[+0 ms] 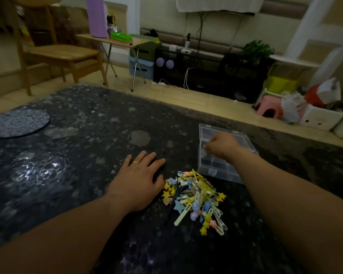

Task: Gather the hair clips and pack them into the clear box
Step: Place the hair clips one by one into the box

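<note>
**Right hand over the clear box, clips heaped beside it**

The right hand (223, 144) hangs over the clear box (222, 171) with its fingers curled downward. Blur hides whether they pinch anything. The left hand (139, 178) lies flat, fingers spread, on the dark, glossy, speckled surface (77, 155), just beside the hair clips (196, 198). These form a loose heap of pastel plastic stars and slim bars near the box's front edge. The box is rigid, transparent and divided inside, and the right forearm covers part of it.

Left hand (139, 180) is lying flat on the dark patterned mat (67, 155), fingers spread, right beside a messy pile of hair clips (196, 198). Right hand (222, 144) is over the open clear box (216, 167) with fingers curled, too blurry to tell if it's holding anything.
</note>
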### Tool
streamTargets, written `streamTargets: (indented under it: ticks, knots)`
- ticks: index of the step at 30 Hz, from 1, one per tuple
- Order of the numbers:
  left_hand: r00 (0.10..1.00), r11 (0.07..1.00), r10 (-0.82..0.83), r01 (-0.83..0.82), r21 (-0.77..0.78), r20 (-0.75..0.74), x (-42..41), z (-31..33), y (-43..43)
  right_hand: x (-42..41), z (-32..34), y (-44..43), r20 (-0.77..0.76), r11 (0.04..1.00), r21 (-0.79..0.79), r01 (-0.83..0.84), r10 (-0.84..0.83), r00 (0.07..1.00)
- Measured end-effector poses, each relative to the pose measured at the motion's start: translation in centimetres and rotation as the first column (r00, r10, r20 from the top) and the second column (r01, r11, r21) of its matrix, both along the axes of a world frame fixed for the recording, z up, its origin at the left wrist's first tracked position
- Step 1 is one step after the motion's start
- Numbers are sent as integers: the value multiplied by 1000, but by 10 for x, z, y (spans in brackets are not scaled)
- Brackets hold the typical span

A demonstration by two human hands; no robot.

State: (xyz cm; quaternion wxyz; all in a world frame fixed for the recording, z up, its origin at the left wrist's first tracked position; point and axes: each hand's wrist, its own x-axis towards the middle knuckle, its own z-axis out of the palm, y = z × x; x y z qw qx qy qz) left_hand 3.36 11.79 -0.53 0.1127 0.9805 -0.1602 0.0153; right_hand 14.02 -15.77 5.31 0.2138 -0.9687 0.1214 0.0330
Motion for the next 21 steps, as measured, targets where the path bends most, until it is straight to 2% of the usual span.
streamTargets:
  ticks: [3,5,8,11,16,21]
  knots:
    - [1000,1000,-1,1,-13,-11,0,0,0,-34,7,-1,228,997,55,46,-57,972]
    - [1000,1000,-4,4,-11,-16,0,1,0,-70,15,0,335,992,123,18,-59,940]
    - [999,1000,-10,10,0,-32,0,2,-1,-132,16,-2,290,981,187,-55,-2,957]
    - [998,1000,-12,13,26,-59,0,4,-3,-179,3,-6,227,979,185,-87,44,973]
    - [993,989,-57,42,-141,-108,-16,5,-30,-191,-9,-2,189,976,174,-130,97,977]
    - [999,987,-38,33,-155,-31,-28,-3,-51,-184,-17,12,188,963,199,-183,146,971]
